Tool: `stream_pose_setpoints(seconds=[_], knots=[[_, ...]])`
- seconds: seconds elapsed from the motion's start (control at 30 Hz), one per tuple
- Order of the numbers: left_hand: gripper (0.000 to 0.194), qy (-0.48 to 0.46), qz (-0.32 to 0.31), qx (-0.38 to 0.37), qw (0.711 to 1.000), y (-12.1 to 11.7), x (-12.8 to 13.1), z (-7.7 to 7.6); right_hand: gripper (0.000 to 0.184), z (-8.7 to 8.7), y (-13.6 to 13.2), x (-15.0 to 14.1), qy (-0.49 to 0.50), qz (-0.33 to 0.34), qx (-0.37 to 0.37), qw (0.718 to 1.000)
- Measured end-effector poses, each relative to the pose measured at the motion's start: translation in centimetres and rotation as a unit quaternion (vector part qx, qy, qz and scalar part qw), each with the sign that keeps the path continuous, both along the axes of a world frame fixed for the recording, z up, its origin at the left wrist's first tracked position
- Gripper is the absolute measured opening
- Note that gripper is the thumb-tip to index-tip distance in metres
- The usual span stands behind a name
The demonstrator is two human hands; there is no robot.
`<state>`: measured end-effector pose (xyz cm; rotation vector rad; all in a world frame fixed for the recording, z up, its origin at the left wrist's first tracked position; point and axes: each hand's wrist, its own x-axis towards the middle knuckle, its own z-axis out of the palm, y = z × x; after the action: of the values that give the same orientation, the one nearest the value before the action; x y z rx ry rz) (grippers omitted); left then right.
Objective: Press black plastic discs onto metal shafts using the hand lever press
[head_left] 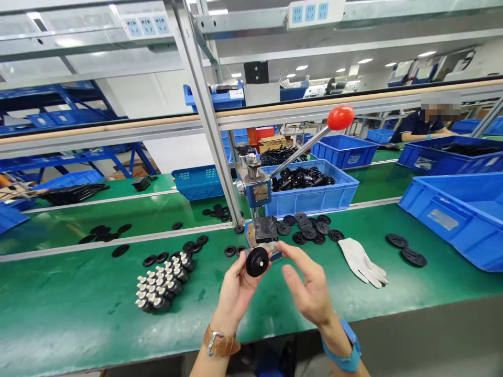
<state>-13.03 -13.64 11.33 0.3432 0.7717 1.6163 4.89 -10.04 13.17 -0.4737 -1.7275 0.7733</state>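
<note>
My left hand [236,289] is closed around a round black part [258,262] with a flanged disc face and a small pale centre. Just to its right, my right hand [308,283] has its thumb and fingers apart; its index fingertip is near the part, and I cannot tell if they touch. Behind both hands stands a hand-lever press [257,191] with a red ball knob [341,117]. Left of my hands, several black parts with white stems [163,280] stand grouped upright. Black slotted discs [306,228] lie right of the press.
A white glove [362,263] and two black discs [412,256] lie on the green table [78,303] to the right. Blue bins [314,199] line the back, one full of black parts. A metal post [212,120] rises beside the press. Across the bench sits a person [420,123].
</note>
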Motion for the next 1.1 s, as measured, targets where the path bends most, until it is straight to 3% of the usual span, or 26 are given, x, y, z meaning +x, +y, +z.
stream_pose_setpoints(seconds=[0.1,0.27,0.33,0.47,0.6,0.7,0.8,0.87,0.97,1.03,1.1], knots=[[0.030,-0.078,-0.008,-0.023,0.997,-1.3,0.1,-1.6,0.055,-1.4,-1.0,-1.5,-0.070,0.009,0.084,0.994],[0.035,-0.143,-0.052,-0.023,0.988,-2.6,-0.6,-3.6,0.046,-2.9,-1.9,-1.7,-0.057,-0.077,0.019,0.995],[0.035,-0.157,-0.056,-0.036,0.985,-2.8,-0.6,-4.1,0.049,-3.1,-2.2,-1.5,-0.070,-0.065,0.024,0.995],[0.032,-0.153,-0.005,-0.084,0.985,-2.7,0.1,-4.8,0.058,-3.7,-2.7,-1.3,-0.120,-0.028,0.061,0.991],[0.023,-0.094,0.017,-0.118,0.988,-3.0,1.9,-5.9,0.062,-5.0,-2.9,-0.7,-0.153,-0.072,-0.006,0.986],[0.019,-0.039,0.059,-0.137,0.988,-3.4,3.6,-7.0,0.070,-6.3,-3.3,-0.6,-0.195,-0.058,-0.057,0.977],[0.030,0.006,0.045,-0.145,0.988,-3.9,4.7,-7.5,0.052,-7.4,-3.3,-0.7,-0.152,-0.071,-0.124,0.978],[0.037,0.025,0.002,-0.121,0.992,-4.2,4.5,-7.2,0.037,-7.7,-2.3,-0.4,-0.053,-0.061,-0.217,0.973],[0.044,0.048,-0.026,-0.094,0.994,-5.1,3.1,-6.6,0.026,-6.3,1.3,1.0,0.105,-0.018,-0.328,0.939],[0.043,0.076,-0.001,-0.101,0.992,-5.9,2.1,-6.3,0.028,-3.8,5.5,2.3,0.150,-0.009,-0.334,0.931],[0.043,0.111,0.036,-0.112,0.987,-6.6,1.3,-6.2,0.028,-0.3,10.8,3.3,0.186,0.001,-0.335,0.924]])
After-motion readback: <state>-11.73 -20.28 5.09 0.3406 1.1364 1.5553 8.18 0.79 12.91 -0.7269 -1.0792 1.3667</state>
